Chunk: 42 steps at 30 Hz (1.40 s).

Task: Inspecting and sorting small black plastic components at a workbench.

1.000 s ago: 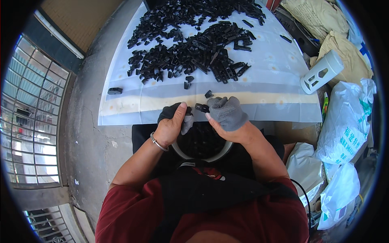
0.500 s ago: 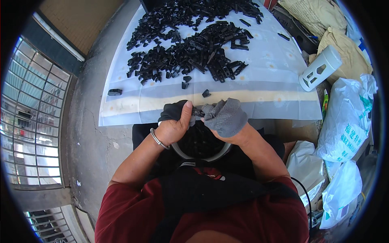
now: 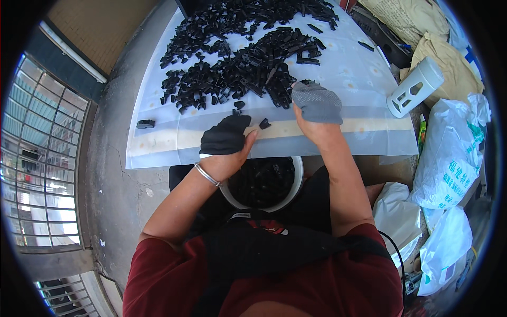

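Observation:
My left hand, in a black glove that leaves the thumb bare, is over the front of the table. Its thumb stands apart from the fingers, and nothing shows between them. Just past its fingertips are two small black plastic clips; another black clip sits to its right. My right hand, in a grey dotted glove, reaches to the near right edge of a heap of long black plastic parts. Its fingertips are hidden, so its grip does not show. Below, a white bucket holds black parts.
Small black clips spread over the left of the white-covered table. A single black part lies at the front left. At the right edge a white, slotted cylinder leans, with stuffed white bags beyond it.
My hands were together over the bucket around a black part. They have separated: the right moved forward to the heap, the left slightly forward onto the table. The part is no longer seen between them.

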### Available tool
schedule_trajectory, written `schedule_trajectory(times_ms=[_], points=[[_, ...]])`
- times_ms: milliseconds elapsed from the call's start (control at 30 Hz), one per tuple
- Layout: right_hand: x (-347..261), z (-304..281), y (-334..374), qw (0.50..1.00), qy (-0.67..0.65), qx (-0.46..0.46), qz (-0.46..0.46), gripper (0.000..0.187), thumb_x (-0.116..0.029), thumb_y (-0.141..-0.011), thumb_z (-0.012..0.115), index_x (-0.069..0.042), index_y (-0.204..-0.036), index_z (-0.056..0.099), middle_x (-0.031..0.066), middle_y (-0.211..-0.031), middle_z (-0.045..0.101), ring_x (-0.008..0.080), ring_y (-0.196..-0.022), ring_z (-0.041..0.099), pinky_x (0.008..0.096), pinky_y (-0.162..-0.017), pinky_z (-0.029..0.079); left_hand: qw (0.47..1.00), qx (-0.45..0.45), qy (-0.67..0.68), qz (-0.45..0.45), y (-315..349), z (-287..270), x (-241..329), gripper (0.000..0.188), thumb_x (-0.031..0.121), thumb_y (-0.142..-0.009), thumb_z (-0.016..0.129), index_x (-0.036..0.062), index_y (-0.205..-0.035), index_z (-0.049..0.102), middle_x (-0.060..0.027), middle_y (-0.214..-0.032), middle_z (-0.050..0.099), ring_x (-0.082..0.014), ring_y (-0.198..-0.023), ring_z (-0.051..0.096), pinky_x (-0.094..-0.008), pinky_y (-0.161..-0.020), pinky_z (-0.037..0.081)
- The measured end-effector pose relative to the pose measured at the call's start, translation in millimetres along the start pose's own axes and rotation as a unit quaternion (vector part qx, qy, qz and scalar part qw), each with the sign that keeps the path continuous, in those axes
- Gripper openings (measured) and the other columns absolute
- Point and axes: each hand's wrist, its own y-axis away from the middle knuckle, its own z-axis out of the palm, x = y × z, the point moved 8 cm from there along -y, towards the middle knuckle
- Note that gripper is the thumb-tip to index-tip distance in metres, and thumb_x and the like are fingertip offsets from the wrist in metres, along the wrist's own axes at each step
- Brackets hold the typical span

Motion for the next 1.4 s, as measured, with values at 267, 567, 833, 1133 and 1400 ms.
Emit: schedule_trajectory(times_ms=[267,567,833,1133,1400], points=[[-13.9,25.7,5.8,0.995,0.060,-0.013,-0.073,0.023,-0.012,-0.071,0.057,-0.013,-0.092,0.065,0.0065,-0.096,0.063,0.0264,-0.093,0.056,0.0392,-0.081,0.044,0.990,-0.036,-0.060,0.124,-23.1,37.5,19.3,0.015,0.016,-0.074,0.056,0.0075,-0.085,0.060,-0.0112,-0.072,0.057,-0.0288,-0.067,0.057,-0.0354,-0.059,0.046],[-19.0,7.1,4.6,0.987,0.039,0.043,-0.151,0.026,-0.004,-0.063,0.056,-0.012,-0.086,0.066,0.0063,-0.089,0.063,0.0239,-0.087,0.058,0.0375,-0.079,0.045,0.993,0.063,0.020,0.098,-5.2,14.7,-6.0,0.020,0.014,-0.074,0.062,0.0025,-0.091,0.058,-0.0127,-0.077,0.060,-0.0282,-0.067,0.059,-0.0345,-0.059,0.048],[-13.6,17.3,-0.1,0.983,0.027,0.081,-0.163,0.016,-0.006,-0.064,0.058,-0.012,-0.077,0.066,0.0075,-0.082,0.062,0.0259,-0.080,0.058,0.0377,-0.074,0.046,0.976,-0.040,0.130,-0.168,4.9,16.4,-49.6,0.033,0.023,-0.075,0.065,0.0014,-0.097,0.053,-0.0133,-0.071,0.062,-0.0269,-0.063,0.062,-0.0337,-0.058,0.048],[-9.4,-14.9,7.3,0.979,-0.025,0.149,-0.139,0.014,-0.008,-0.075,0.059,-0.004,-0.089,0.058,0.0108,-0.084,0.058,0.0289,-0.078,0.056,0.0370,-0.067,0.045,0.968,0.025,0.219,-0.117,12.7,10.7,-50.0,0.028,0.008,-0.072,0.069,0.0007,-0.095,0.054,-0.0054,-0.067,0.062,-0.0102,-0.056,0.057,-0.0247,-0.052,0.045],[-77.9,28.6,42.9,0.927,-0.273,-0.220,-0.129,0.029,-0.023,-0.083,0.055,-0.003,-0.103,0.054,0.0145,-0.092,0.057,0.0304,-0.084,0.054,0.0372,-0.075,0.043,0.921,-0.032,0.376,-0.099,23.6,6.9,-30.9,0.047,0.010,-0.067,0.073,0.0009,-0.105,0.048,-0.0109,-0.074,0.062,-0.0143,-0.060,0.061,-0.0268,-0.056,0.049]])
